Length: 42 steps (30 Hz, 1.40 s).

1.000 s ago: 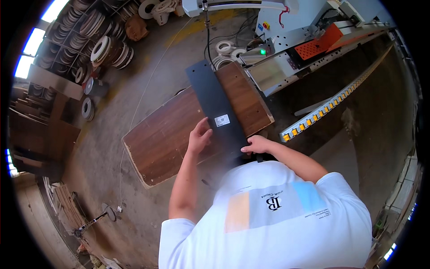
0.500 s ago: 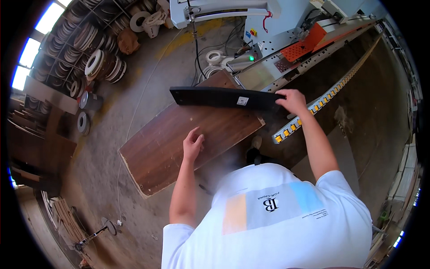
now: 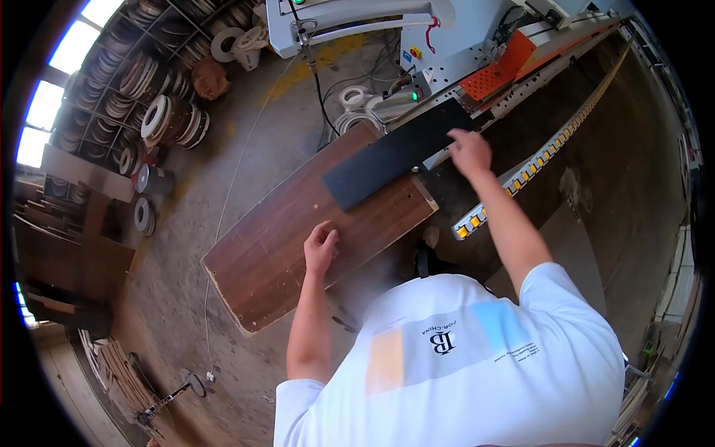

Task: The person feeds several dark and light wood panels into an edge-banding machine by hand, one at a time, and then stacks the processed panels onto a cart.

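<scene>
A long black board (image 3: 402, 155) lies flat, its near left end over a brown wood-grain board (image 3: 275, 249) and its far end on the machine's bed. Beside the black board's right edge is my right hand (image 3: 472, 155), fingers loosely bent with their tips at that edge; no grip around the board shows. Above the brown board's near edge hovers my left hand (image 3: 320, 249). Its fingers are half curled and apart, with nothing in them.
Ahead stands a pale blue machine with an orange perforated guard (image 3: 499, 74). A rail with yellow rollers (image 3: 521, 179) runs along the right. Edging rolls (image 3: 175, 123) fill racks at the far left. A thin cable (image 3: 234, 175) crosses the concrete floor.
The black board was tilted on edge in my right hand; now it lies flat, turned toward the machine. My right hand has moved slightly forward and left and its grip has loosened.
</scene>
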Each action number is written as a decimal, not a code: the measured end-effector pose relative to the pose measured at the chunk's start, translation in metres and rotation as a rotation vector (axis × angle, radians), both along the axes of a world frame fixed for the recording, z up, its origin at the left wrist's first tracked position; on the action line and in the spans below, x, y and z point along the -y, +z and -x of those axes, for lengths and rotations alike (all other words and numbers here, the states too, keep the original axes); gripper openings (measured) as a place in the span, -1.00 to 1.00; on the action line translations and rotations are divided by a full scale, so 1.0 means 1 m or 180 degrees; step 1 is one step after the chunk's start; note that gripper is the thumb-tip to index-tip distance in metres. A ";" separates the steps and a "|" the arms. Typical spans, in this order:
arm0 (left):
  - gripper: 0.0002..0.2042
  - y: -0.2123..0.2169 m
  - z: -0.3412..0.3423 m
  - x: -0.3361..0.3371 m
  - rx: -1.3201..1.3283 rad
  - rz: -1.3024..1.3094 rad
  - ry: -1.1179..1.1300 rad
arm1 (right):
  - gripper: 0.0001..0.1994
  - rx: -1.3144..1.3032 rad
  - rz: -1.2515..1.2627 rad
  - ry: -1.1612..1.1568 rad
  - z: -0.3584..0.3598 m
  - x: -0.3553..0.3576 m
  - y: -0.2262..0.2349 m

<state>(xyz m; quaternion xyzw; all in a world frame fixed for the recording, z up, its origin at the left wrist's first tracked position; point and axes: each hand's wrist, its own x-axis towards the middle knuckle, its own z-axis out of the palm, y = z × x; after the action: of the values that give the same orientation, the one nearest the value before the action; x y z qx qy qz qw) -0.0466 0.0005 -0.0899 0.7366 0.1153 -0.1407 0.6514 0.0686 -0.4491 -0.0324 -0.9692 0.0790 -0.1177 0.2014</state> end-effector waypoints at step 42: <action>-0.50 0.370 -0.009 0.183 0.2697 0.4101 -0.3153 | 0.07 -0.1819 0.0775 0.0616 -0.022 -0.038 -0.022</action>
<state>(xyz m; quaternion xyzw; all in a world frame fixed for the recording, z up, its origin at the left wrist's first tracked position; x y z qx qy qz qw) -0.0372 -0.1821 0.2801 0.1862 -0.5631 -0.1592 0.7893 0.0910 -0.4107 -0.0546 -0.9830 0.0251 0.1703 0.0639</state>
